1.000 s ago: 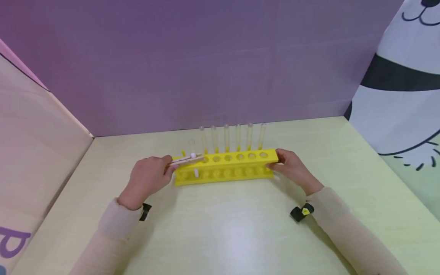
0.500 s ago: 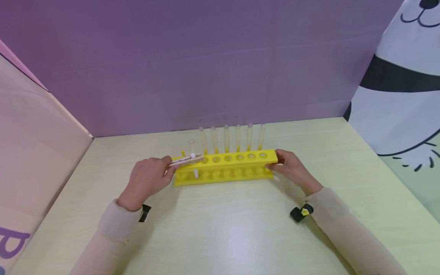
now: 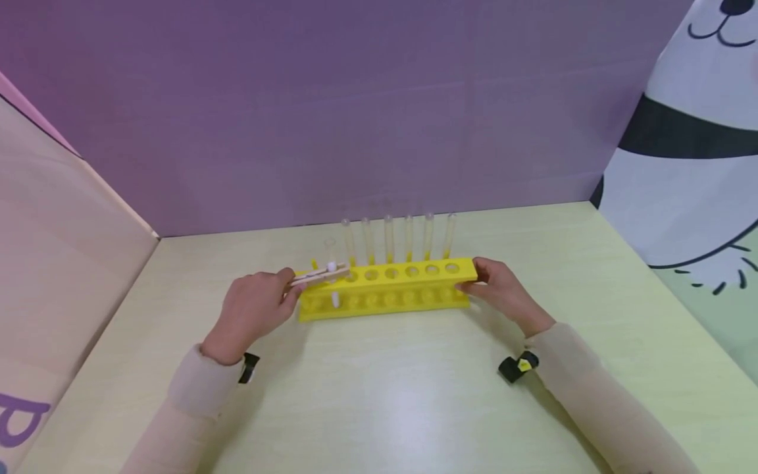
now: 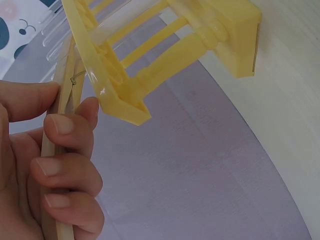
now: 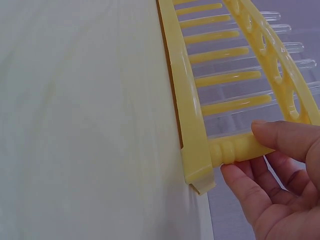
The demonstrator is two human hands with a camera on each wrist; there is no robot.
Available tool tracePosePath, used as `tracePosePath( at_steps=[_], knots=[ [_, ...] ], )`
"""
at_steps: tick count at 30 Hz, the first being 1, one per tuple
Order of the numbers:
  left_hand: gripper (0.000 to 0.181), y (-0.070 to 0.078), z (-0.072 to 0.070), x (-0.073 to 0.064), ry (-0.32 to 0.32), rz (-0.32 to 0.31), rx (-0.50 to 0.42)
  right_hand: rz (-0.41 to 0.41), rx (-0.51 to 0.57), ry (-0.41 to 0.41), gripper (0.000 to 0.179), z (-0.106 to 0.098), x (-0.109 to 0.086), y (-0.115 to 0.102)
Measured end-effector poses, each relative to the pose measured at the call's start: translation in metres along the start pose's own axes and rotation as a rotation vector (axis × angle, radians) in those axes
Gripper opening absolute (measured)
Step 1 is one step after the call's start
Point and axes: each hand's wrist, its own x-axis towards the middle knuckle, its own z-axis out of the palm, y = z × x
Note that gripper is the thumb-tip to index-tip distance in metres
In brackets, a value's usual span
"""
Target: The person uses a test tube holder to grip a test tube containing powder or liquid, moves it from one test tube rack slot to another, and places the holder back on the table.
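Observation:
In the head view a yellow test tube rack (image 3: 381, 284) stands mid-table. My left hand (image 3: 254, 309) is at its left end and holds a wooden test tube clamp (image 3: 322, 274) across the rack's top. In the left wrist view, the fingers curl round the clamp's handle (image 4: 50, 150). At the clamp's tip a clear test tube (image 3: 330, 247) rises from a left-hand hole, with something white in it at and below the top plate. My right hand (image 3: 506, 296) grips the rack's right end. There, in the right wrist view, thumb and fingers pinch the ribbed end post (image 5: 235, 148).
Behind the rack's top plate, several clear test tubes (image 3: 389, 237) sit upside down over yellow pegs. Left of them one bare yellow peg (image 3: 315, 264) shows. A purple wall (image 3: 379, 118) stands behind the pale table (image 3: 379, 395), with printed panels at both sides.

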Motion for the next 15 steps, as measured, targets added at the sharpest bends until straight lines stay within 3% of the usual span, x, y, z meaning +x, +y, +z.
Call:
tracePosePath(
  at_steps=[6,15],
  knots=[
    [0.022,0.0001,-0.0001,-0.0009,0.017,0.003,0.003,-0.016,0.010,0.006,0.032,0.0010,0.0000,0.0004],
    [0.018,-0.0005,-0.0022,-0.0017,0.101,0.041,-0.012,0.013,0.011,0.007,0.032,0.0005,0.0006,0.0018]
  ],
)
